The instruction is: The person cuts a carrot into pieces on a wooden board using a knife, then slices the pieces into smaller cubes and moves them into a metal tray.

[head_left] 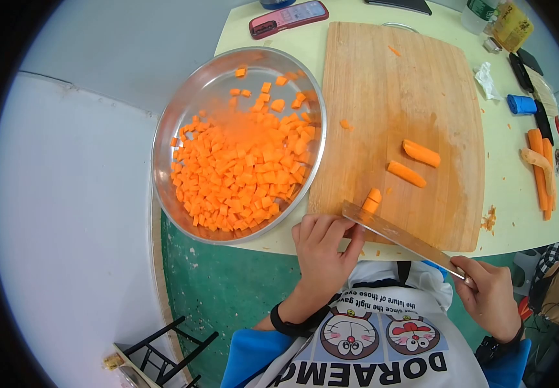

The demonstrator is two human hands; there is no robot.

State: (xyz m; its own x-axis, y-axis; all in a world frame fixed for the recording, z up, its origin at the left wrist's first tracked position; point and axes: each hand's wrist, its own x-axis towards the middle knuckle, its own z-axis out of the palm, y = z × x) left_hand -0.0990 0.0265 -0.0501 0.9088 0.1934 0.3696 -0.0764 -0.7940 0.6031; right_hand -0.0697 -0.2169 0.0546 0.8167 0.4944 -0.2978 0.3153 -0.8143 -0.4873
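Note:
My right hand (490,297) is closed around the handle of a kitchen knife (404,239), whose blade slants across the near edge of the wooden cutting board (383,84). A carrot piece (371,202) lies beside the blade, with cut segments showing on its far side. My left hand (323,249) has its fingers bent at the near end of this carrot, against the blade; the knife partly hides their grip. Two more carrot lengths (406,174) rest farther up the board. To the left, a round metal basin (205,81) holds a heap of diced carrot (241,171).
Peeled carrots (539,174) lie at the table's right side, near a blue roll (521,105) and a crumpled tissue (486,81). A phone (289,18) sits at the back, a bottle (478,14) at the back right. A black-legged stool (169,352) stands lower left.

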